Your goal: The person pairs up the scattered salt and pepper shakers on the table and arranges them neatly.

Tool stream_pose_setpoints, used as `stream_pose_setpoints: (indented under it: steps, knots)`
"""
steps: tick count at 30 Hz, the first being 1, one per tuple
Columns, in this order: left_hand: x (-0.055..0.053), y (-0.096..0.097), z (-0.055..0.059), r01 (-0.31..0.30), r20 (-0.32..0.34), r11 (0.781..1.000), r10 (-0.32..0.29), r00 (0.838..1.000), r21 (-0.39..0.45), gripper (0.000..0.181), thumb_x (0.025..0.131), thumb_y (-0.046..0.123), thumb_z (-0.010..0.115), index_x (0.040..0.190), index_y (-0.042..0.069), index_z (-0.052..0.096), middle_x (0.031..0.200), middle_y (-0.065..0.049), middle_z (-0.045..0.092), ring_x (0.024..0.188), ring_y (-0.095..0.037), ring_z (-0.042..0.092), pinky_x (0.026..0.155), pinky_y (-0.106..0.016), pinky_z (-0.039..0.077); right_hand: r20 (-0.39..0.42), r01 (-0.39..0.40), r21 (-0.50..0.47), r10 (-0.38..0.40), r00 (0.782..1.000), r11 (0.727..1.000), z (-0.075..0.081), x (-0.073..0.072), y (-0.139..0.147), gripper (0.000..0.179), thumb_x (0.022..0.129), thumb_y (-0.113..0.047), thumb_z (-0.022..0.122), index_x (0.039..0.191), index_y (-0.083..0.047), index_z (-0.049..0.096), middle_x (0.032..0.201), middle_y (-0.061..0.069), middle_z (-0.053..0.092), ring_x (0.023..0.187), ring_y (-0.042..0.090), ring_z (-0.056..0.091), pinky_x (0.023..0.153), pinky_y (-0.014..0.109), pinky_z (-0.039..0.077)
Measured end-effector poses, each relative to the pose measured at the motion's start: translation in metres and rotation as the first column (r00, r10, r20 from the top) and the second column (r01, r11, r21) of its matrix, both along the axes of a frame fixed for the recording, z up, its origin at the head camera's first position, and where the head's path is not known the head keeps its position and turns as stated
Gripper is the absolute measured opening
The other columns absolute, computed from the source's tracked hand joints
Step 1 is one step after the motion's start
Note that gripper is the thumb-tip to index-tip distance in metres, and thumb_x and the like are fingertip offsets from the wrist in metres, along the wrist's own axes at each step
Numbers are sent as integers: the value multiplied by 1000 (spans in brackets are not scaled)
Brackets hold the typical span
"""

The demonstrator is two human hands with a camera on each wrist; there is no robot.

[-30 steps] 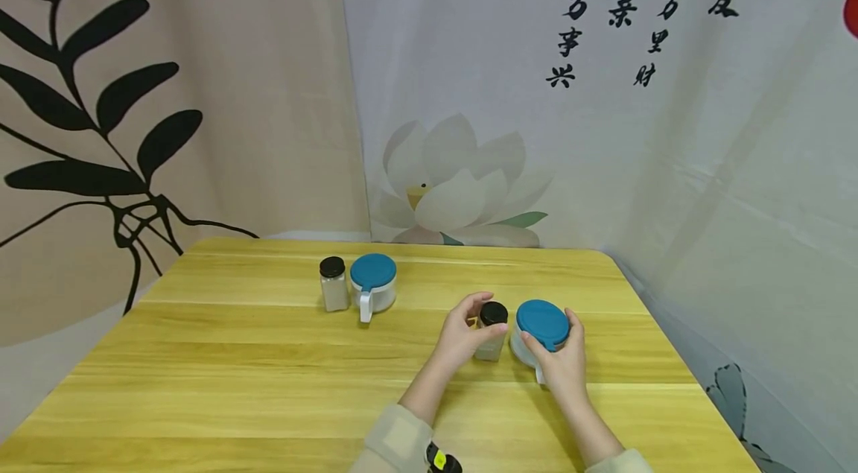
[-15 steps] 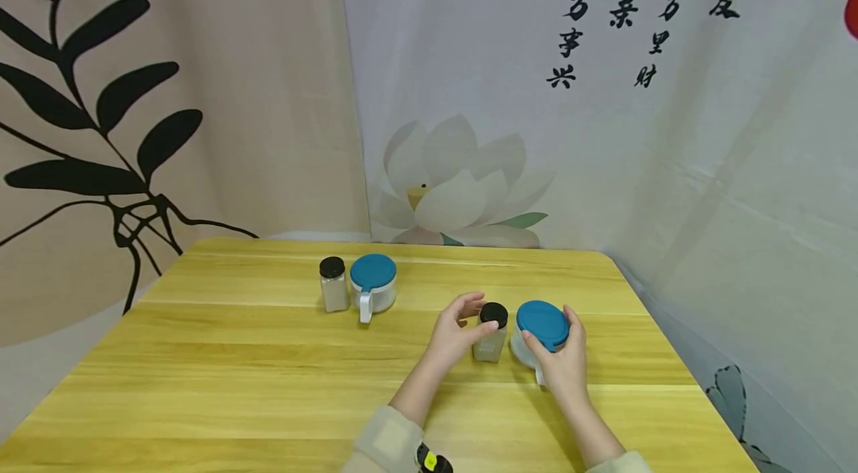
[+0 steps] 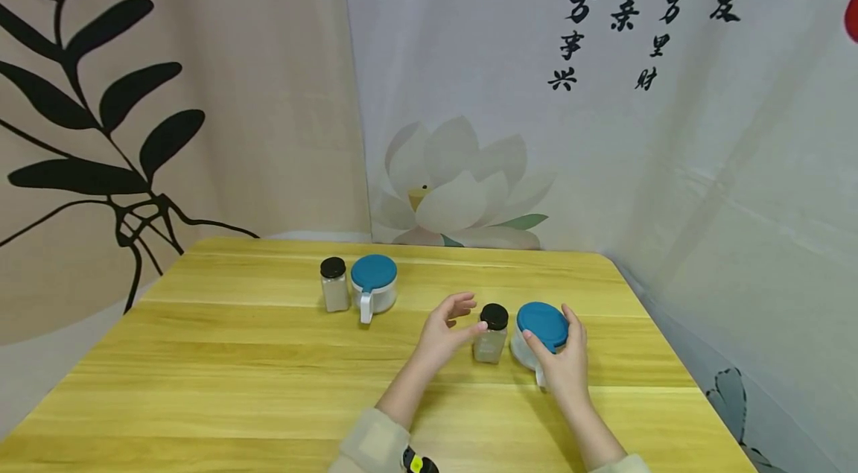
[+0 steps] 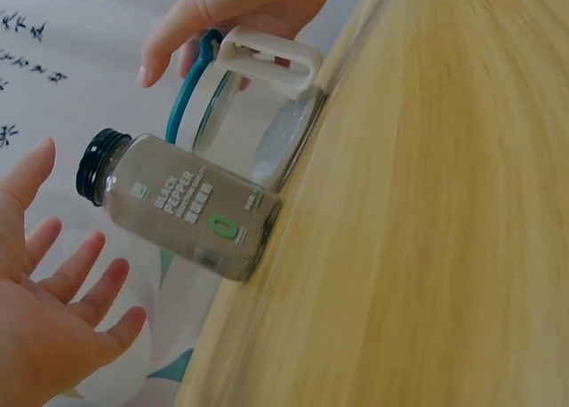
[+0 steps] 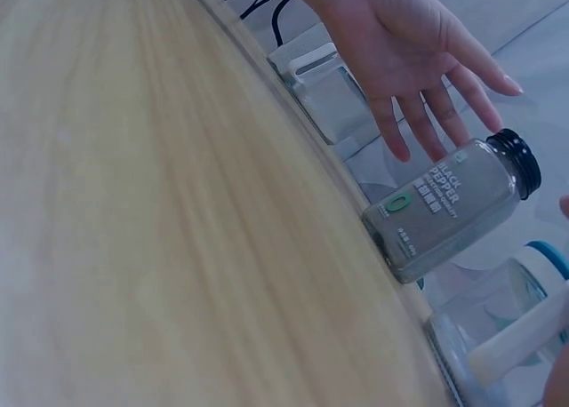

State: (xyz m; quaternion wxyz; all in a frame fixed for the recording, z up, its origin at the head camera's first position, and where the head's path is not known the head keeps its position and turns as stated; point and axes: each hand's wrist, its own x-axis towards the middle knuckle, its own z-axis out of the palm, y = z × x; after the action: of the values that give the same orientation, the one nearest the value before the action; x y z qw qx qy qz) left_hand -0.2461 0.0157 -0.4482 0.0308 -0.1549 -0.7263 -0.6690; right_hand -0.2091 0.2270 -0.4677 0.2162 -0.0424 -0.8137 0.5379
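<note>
A glass black pepper bottle (image 3: 491, 343) with a black cap stands upright on the table; its label reads clearly in the left wrist view. To its left is my left hand (image 3: 439, 335), fingers spread, apart from the bottle in both wrist views. Just right of the bottle sits a clear jar (image 3: 541, 324) with a blue lid and white handle. My right hand (image 3: 566, 361) is around this jar's right and near side, thumb and forefinger extended by the lid. The left wrist view shows the thumb above lid level; whether other fingers touch the glass is hidden.
Farther left, near the back edge of the wooden table (image 3: 234, 354), stand a second black-capped bottle (image 3: 334, 290) and another blue-lidded jar (image 3: 374, 273) with a white handle. A printed cloth (image 3: 462, 86) hangs behind the table.
Leftward, my left hand has drawn back from the black pepper bottle, widening the gap. My right hand keeps its place by the blue-lidded jar; bottle and jar stay put.
</note>
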Motion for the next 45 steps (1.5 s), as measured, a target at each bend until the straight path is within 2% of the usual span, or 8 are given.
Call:
stream_pose_setpoints:
  steps: [3,8,10,15,17,26,35,45]
  knots:
    - [1,-4,0,-3,-6,1000,3,1000,-1,49,83,21,77,128,13,58,122,-6,61,115,-27,53,97,-54,35,-2,1,-1,-1,1000,1000,1,1,-1,84,84,-28,76,148,-7,27,148,20,25,131,43,29,101,63,26]
    - [18,-12,26,10,-17,1000,-10,1000,-3,46,85,8,73,128,3,56,124,-19,58,116,-37,51,98,-58,33,-21,8,8,-8,1000,1000,5,3,-3,83,83,-27,76,148,-7,28,148,19,25,131,44,29,100,64,26]
    - [21,-14,31,11,-13,1000,-11,1000,-14,46,85,5,72,128,1,55,124,-22,57,117,-40,50,98,-59,33,-29,6,16,-6,1000,1000,7,4,-5,82,83,-26,76,148,-8,28,149,18,24,131,44,29,99,65,26]
    - [6,-19,9,2,-16,999,-3,1000,-39,51,85,15,74,131,8,54,126,-14,58,118,-33,50,99,-57,33,-67,-1,36,4,998,999,12,5,-7,82,83,-24,77,148,-8,29,149,17,24,132,43,27,98,67,25]
    - [5,-22,6,-4,-23,999,3,1000,-50,52,85,20,75,131,11,54,126,-10,59,118,-30,51,99,-55,34,-87,4,45,0,996,999,13,5,-8,82,82,-23,77,147,-8,30,149,17,24,133,42,26,99,67,24]
    - [8,-40,8,-15,-38,996,12,999,-87,55,83,33,76,131,16,56,125,-7,60,117,-24,52,100,-53,34,-141,-1,49,8,990,999,18,6,-14,82,80,-21,79,146,-9,32,149,14,25,133,41,26,98,68,25]
    - [11,-55,10,5,-36,998,-7,999,-66,57,84,25,75,135,14,52,130,-9,57,122,-28,48,101,-56,31,-192,-19,56,29,981,998,23,5,-22,79,79,-16,80,145,-9,35,148,11,28,132,37,28,99,65,25]
    - [12,-67,17,-45,-42,995,42,998,-90,56,82,29,77,132,16,54,127,-5,59,120,-24,50,102,-52,33,-193,-44,36,50,980,998,31,4,-33,81,79,-20,81,145,-11,35,149,9,27,133,37,27,99,66,25]
